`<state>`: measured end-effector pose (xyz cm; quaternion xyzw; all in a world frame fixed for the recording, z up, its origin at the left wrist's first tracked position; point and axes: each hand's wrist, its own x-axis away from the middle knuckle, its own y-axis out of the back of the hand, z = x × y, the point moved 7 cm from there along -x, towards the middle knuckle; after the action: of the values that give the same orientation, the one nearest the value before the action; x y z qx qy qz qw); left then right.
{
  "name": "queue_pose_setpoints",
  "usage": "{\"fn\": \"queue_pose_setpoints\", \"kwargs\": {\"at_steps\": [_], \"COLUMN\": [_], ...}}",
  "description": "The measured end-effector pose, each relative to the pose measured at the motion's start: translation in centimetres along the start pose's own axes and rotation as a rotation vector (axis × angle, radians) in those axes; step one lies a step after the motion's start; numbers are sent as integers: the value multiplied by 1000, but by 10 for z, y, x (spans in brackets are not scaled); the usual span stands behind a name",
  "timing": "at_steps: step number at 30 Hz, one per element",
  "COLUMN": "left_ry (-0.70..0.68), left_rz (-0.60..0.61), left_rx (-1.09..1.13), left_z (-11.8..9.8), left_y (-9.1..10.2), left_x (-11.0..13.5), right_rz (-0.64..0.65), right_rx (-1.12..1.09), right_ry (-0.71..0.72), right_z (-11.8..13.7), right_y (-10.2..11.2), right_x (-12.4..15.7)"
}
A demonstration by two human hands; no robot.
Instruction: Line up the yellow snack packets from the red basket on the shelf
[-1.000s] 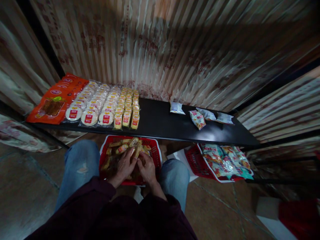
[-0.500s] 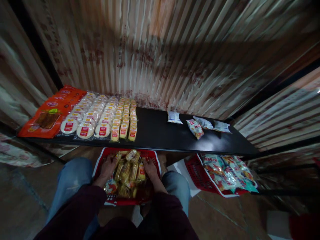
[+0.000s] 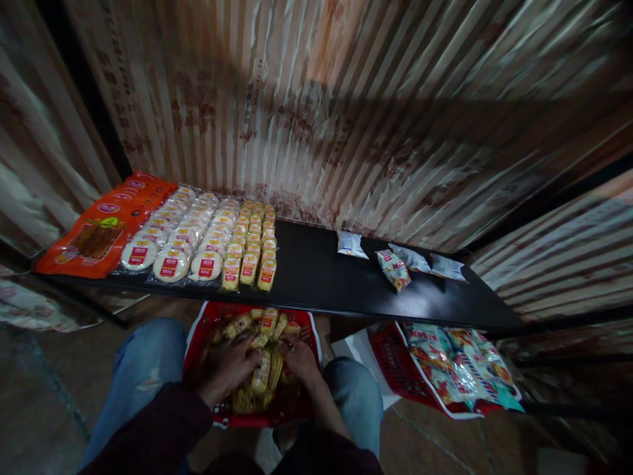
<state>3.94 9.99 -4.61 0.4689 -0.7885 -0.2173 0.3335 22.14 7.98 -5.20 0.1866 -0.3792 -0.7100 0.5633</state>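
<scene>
A red plastic basket (image 3: 205,323) rests on my knees, filled with several yellow wrapped snack packets (image 3: 270,321). My left hand (image 3: 228,367) lies on the pile at the basket's left, fingers curled around packets. My right hand (image 3: 298,357) is at the pile's right side, fingers closed on the same bunch of packets (image 3: 263,373). Above the basket runs a black shelf (image 3: 316,277). On the shelf's left part lie rows of the same yellow packets (image 3: 250,254), round white cakes (image 3: 173,241) and orange flat packs (image 3: 101,227).
Three small silver and red snack bags (image 3: 395,264) lie on the shelf's right half. A second red basket (image 3: 390,340) with colourful bags (image 3: 455,359) stands on the floor at right. Striped curtain-like walls close the back and sides.
My hands moved from the basket's two sides inward onto the pile and closed on packets. The view shifted slightly downward.
</scene>
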Motion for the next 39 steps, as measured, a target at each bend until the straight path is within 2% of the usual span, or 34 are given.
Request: {"fn": "queue_pose_setpoints", "kwargs": {"at_steps": [2,5,7,9,10,13,16,19,22,25,28,32,35,37,39], "left_ry": [10,10,31,77,105,133,108,104,85,65,109,142,110,46,65], "left_rz": [-56,-260,-326,-293,-226,-15,54,20,-74,-145,-201,-289,-274,-212,-151], "left_rx": [-47,-178,-251,-285,-275,-258,-274,-298,-268,-82,183,337,413,321,174], "left_z": [-7,-10,-3,11,19,34,33,28,23,26,37,47,44,35,31], "left_y": [-1,16,28,34,32,17,2,-8,-7,2,15,28,25,19,13], "left_x": [5,14,24,35,41,56,58,50,42,38,34,30,33,37,41], "right_rz": [-31,-120,-140,-110,-90,-34,3,9,-19,-27,-8,-82,-203,-274,-327], "right_rx": [-11,-48,-54,-47,-48,-39,9,59,-1,-179,-321,-436,-382,-327,-286], "right_ry": [-18,-25,-26,-41,-35,-6,-3,-22,1,28,61,137,148,125,118], "right_z": [-2,-5,-9,-13,-14,-13,-8,-1,7,14,21,27,21,15,14], "right_y": [8,19,19,14,11,3,-4,-8,-8,-9,-10,2,15,20,24], "right_x": [4,13,21,29,32,41,45,45,42,39,39,44,47,49,51]}}
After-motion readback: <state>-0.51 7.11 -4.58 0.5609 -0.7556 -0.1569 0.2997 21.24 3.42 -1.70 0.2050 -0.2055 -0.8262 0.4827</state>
